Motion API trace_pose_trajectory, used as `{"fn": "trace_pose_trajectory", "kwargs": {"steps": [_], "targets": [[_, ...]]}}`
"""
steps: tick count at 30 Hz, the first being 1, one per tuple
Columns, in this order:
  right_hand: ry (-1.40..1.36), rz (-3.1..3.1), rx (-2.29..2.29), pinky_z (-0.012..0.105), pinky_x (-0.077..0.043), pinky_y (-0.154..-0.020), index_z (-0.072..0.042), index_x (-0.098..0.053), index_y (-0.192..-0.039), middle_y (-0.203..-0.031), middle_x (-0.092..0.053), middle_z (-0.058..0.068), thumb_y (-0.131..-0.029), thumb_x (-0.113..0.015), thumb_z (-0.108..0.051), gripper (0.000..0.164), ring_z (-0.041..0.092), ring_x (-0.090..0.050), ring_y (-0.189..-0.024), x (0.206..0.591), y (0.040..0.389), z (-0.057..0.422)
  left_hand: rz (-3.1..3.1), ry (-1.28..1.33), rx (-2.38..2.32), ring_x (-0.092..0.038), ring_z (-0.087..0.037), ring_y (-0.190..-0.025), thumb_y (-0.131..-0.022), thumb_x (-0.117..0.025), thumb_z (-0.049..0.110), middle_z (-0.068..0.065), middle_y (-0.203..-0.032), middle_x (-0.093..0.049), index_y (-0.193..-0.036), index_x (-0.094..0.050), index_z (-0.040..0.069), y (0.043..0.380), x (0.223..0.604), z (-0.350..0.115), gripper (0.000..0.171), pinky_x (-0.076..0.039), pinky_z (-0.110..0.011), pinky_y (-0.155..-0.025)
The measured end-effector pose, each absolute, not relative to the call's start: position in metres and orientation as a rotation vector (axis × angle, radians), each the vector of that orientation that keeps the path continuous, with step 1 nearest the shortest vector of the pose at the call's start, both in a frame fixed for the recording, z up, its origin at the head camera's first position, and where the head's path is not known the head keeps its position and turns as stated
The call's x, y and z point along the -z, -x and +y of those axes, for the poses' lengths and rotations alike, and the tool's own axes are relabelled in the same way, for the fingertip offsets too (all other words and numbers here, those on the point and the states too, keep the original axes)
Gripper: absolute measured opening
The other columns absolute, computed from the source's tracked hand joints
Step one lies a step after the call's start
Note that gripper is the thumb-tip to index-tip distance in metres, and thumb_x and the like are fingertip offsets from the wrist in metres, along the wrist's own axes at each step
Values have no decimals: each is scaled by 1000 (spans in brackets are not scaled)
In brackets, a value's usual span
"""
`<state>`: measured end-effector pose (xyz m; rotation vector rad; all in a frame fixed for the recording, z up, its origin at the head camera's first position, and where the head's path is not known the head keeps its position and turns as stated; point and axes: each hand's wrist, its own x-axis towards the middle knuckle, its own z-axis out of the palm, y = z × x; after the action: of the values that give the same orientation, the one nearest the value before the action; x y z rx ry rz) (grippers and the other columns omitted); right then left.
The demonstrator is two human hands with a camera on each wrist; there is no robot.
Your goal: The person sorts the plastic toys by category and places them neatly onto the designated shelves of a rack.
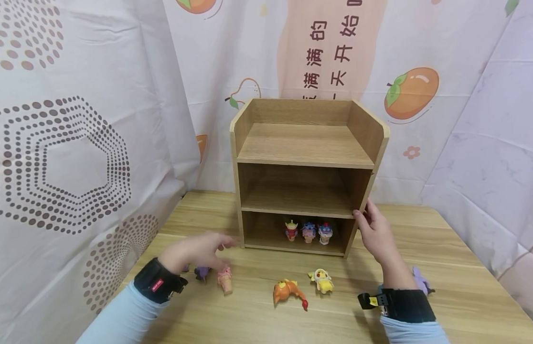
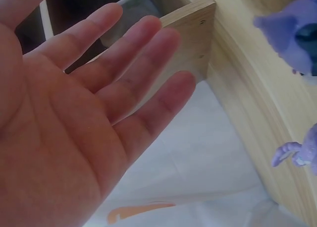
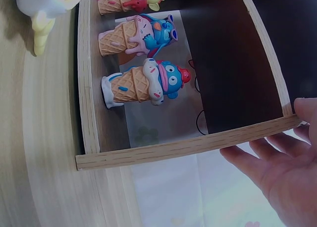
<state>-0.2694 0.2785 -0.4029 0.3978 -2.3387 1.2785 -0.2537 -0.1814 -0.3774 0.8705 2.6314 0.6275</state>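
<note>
Backdrop (image 1: 258, 52): printed cloth; the legible Chinese characters include 满满的 and 一天开始, and some are cut off.

Table (image 1: 232, 325): wood-grain top; supports the shelf.

Shelf (image 1: 307, 143): upright at the far part of the table, three tiers. The bottom compartment contains three figures in a row towards its right side: a red-suited figure (image 1: 291, 231), a blue figure (image 1: 308, 232) and a red-capped figure (image 1: 325, 233).

Right hand (image 1: 376, 234): grips the shelf's right side panel, thumb at the front, fingers clamped along the outer face.

Left hand (image 1: 199, 251): near the shelf's lower left corner; fingers extended and slightly apart, holding nothing.

Wristbands (image 1: 159, 281): black, one per wrist; the left carries a red label, too small to read.

Loose figures on the table: an orange figure (image 1: 285, 290) and a yellow figure (image 1: 323, 281) in front of the shelf; a pink figure (image 1: 225, 280) on a cone, just beside the left hand; a purple figure (image 1: 202, 273) adjacent.
</note>
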Motion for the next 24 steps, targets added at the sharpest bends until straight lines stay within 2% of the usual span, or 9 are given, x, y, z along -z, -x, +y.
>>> {"fn": "trace_pose_trajectory", "kwargs": {"steps": [6, 12, 17, 21, 24], "targets": [[-396, -2347, -1272, 11, -48, -83, -17, -32, -161, -148, -49, 23, -110, -46, -27, 54, 39, -53, -128, 403, 269, 279, 2618, -796, -577, -59, -33, -117, -74, -83, 7, -6, -131, -65, -134, -65, 9, 251, 385, -178, 64, -52, -48, -92], [-390, -2353, -1275, 12, -47, -85, -18, -31, -161, -149, -48, 22, -110, -46, -28, 55, 40, -52, -130, 404, 269, 279, 2588, -756, -562, -60, -37, -117, -68, -91, 7, -7, -129, -64, -130, -66, 8, 249, 389, -172, 67, -53, -51, -92], [-380, -2359, -1266, 18, -50, -86, -18, -31, -161, -149, -49, 22, -110, -46, -29, 55, 40, -52, -130, 403, 268, 279, 2598, -747, -525, -62, -32, -113, -66, -91, 4, -6, -126, -65, -127, -68, 10, 248, 395, -168, 66, -54, -45, -90], [-378, -2365, -1252, 26, -52, -88, -20, -30, -162, -149, -49, 22, -110, -47, -30, 56, 40, -53, -130, 403, 268, 278, 2603, -773, -495, -63, -23, -100, -65, -88, 0, -7, -123, -65, -126, -69, 8, 248, 400, -167, 65, -54, -37, -80], [-381, -2362, -1251, 23, -52, -86, -20, -31, -162, -148, -49, 23, -110, -47, -30, 56, 40, -53, -129, 402, 268, 278, 2588, -734, -491, -61, -16, -85, -63, -84, -6, -7, -122, -65, -126, -69, 9, 247, 402, -166, 66, -53, -32, -67]]}}
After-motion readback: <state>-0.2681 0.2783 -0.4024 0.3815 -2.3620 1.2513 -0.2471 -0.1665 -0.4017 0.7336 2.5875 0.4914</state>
